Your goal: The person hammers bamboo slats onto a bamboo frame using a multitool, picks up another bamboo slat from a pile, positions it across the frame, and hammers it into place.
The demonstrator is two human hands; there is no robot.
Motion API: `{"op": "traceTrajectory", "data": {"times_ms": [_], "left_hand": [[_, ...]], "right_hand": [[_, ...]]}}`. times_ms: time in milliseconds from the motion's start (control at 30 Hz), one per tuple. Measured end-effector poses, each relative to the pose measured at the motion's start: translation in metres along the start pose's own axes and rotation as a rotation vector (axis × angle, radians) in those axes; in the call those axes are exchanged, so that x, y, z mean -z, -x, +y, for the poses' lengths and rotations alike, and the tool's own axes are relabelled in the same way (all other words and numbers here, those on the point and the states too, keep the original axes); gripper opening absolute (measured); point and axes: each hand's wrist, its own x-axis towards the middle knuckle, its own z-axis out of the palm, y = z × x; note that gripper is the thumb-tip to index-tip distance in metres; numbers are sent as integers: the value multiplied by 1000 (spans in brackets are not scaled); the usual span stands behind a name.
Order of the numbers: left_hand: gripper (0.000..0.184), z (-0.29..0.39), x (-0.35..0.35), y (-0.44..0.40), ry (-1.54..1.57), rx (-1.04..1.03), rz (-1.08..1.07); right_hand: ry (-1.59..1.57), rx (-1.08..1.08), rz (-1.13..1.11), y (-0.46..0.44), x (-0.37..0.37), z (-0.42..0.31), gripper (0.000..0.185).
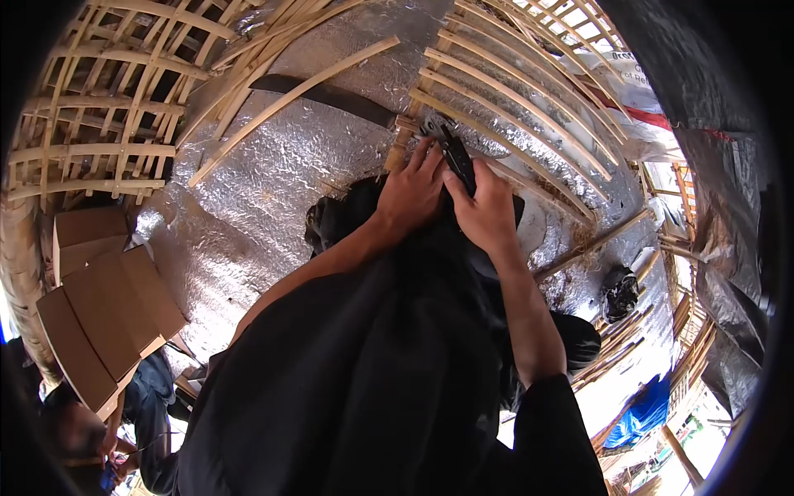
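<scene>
My right hand (485,202) is wrapped round a black-handled tool (457,157), its metal head at the top near some wooden pieces. Close beside it, my left hand (411,192) has its fingers bent forward by the tool's head; what lies under its fingertips is hidden. A long dark blade (331,99) with a wooden handle (397,149) lies just beyond my left hand. To the right of the tool, a frame of pale bamboo strips (513,116) rests on the shiny silver sheet (256,186).
Loose bamboo strips (289,107) and a woven lattice (116,99) lie at the upper left. Cardboard boxes (112,310) stand at left, with another person (149,422) below them. A black bundle (620,292), bamboo pole (593,244) and blue sheet (641,413) are at right.
</scene>
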Motion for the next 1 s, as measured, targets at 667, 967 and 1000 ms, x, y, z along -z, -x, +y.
{"op": "traceTrajectory", "data": {"times_ms": [667,967,1000], "left_hand": [[70,1,-2,-1,72,13,-5],[69,-5,-12,-1,17,-12,6],[65,-6,-5,-7,-29,-44,61]], "right_hand": [[44,167,10,-15,-16,20,31],[120,264,74,-14,-13,14,30],[104,339,115,-19,-12,15,30]]}}
